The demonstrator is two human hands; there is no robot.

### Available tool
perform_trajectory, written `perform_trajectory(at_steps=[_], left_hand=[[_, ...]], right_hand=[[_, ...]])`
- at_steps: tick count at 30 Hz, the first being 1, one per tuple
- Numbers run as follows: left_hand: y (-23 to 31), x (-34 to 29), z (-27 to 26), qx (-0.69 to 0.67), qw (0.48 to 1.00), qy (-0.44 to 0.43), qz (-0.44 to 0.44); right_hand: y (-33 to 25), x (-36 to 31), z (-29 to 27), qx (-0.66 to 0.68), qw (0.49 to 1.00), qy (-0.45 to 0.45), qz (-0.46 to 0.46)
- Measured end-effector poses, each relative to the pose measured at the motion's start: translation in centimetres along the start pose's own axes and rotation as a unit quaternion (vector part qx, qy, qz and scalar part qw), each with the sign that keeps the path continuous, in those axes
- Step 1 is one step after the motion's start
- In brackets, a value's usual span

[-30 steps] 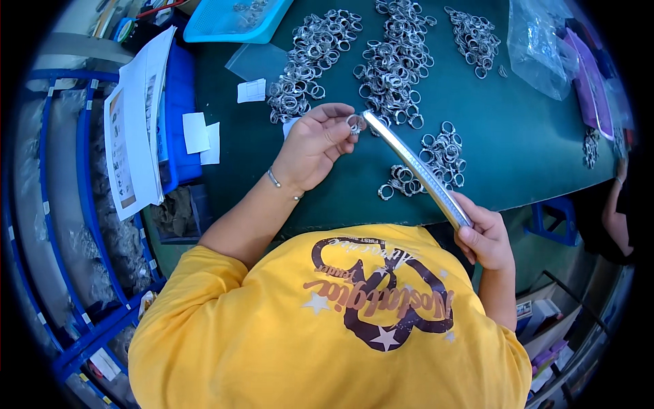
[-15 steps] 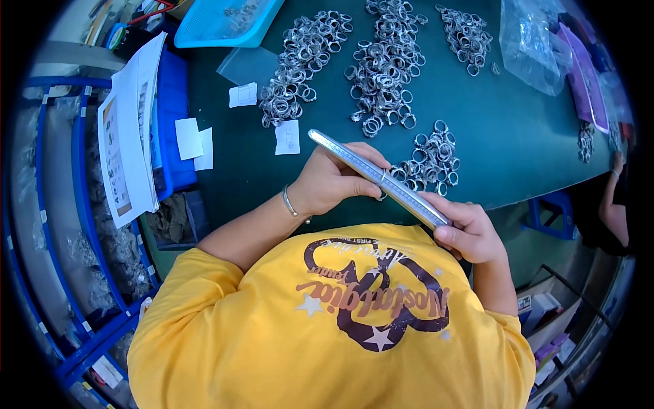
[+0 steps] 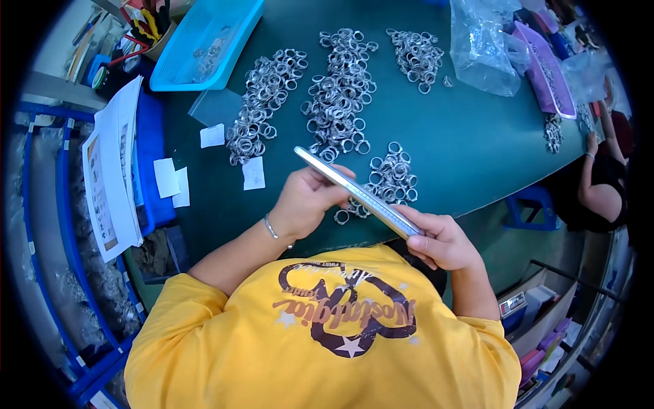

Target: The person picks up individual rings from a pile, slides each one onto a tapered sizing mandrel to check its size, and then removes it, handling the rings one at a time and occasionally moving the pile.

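Observation:
A long silver ring mandrel (image 3: 368, 198) with fine markings slants across in front of my shirt, its thin tip up and to the left. Its thicker lower end is gripped by my right hand (image 3: 446, 242), thumb on top. Beside the shaft, my left hand (image 3: 303, 201) has thumb and fingers bent together; the shaft partly hides its fingertips, and what they hold I cannot make out. Just beyond the shaft lies a small pile of silver rings (image 3: 394, 174), a few reaching near my left thumb.
Larger ring piles (image 3: 340, 88) (image 3: 266, 102) (image 3: 417, 58) cover the green table (image 3: 470, 146). Paper slips (image 3: 253, 173) lie near them. A light-blue basket (image 3: 238, 48), a blue bin (image 3: 155, 157), a plastic bag (image 3: 480, 51) and a purple basket (image 3: 545, 75) stand around. Another person's arm (image 3: 589, 170) shows at right.
The view has shifted, so the table appears farther left and lower. A ring seen around the mandrel's middle no longer shows there. My left hand has moved slightly toward the mandrel's tip.

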State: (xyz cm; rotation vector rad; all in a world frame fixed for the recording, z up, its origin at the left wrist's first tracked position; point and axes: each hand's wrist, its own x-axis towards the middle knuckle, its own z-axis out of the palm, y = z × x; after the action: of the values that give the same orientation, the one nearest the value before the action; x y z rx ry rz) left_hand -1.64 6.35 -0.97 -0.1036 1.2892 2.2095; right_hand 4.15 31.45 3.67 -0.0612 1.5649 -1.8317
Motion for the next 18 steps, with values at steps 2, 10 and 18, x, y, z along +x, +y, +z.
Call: perform_trajectory(at_steps=[2,10,18], left_hand=[[-0.4,0.7,-1.1,-0.057,0.997,0.039,0.033],[1.3,-0.6,-1.1,0.472,0.870,-0.102,0.099],[-0.1,-1.3,-1.8,0.562,0.799,-0.110,0.184]], right_hand=[[0.2,-0.5,-0.9,-0.152,0.986,0.019,-0.067],[-1.6,-0.7,-2.8,0.161,0.967,0.193,-0.050],[-5.5,2.6,-6.2,0.281,0.918,0.264,-0.094]])
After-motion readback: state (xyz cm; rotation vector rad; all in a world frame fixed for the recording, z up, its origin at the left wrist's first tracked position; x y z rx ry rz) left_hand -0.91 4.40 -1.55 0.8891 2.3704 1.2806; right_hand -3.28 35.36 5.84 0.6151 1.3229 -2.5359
